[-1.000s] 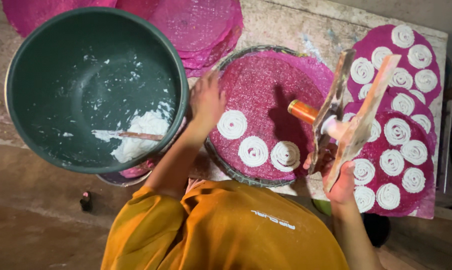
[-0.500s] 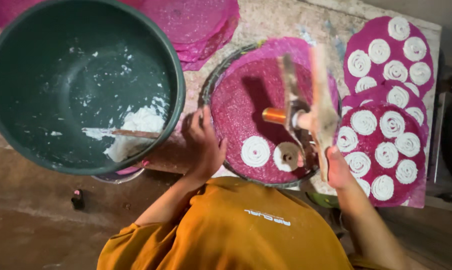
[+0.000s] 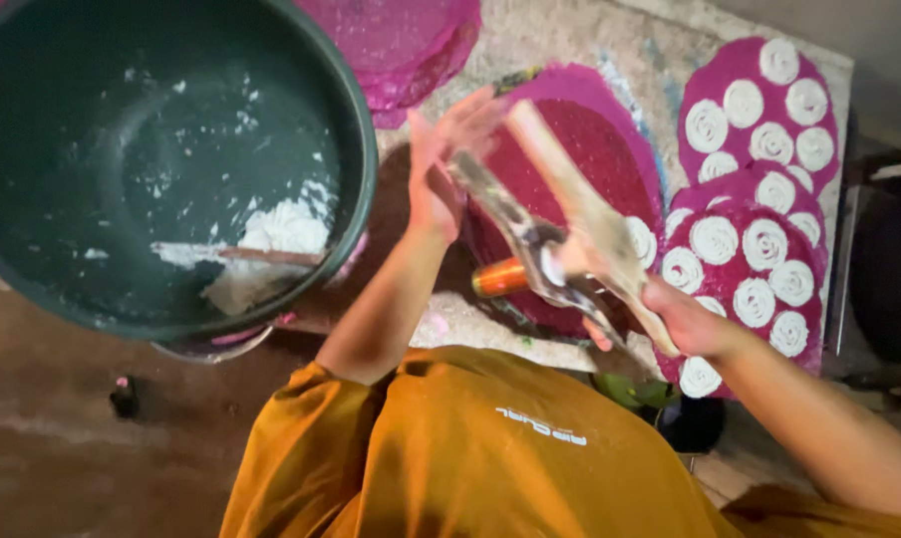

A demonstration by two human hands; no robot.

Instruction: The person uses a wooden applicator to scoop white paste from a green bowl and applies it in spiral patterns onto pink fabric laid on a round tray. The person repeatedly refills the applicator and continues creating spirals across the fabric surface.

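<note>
While the big dark green bowl (image 3: 122, 149) sits at 9 o'clock w/ a lump of white dough (image 3: 286, 227) and a stick (image 3: 261, 257) inside, the left hand (image 3: 441, 164) is up near center, fingers spread wide, touching the top of the press's handles but gripping nothing. At approx 4 o'clock the right hand (image 3: 685, 319) is wrapped tight round the lower ends of the wooden press (image 3: 560, 229), tilted over the pink mat (image 3: 600, 149), its orange barrel (image 3: 498, 279) just below; more mats w/ white dough spirals (image 3: 759, 239) lie at 3 o'clock.
</note>
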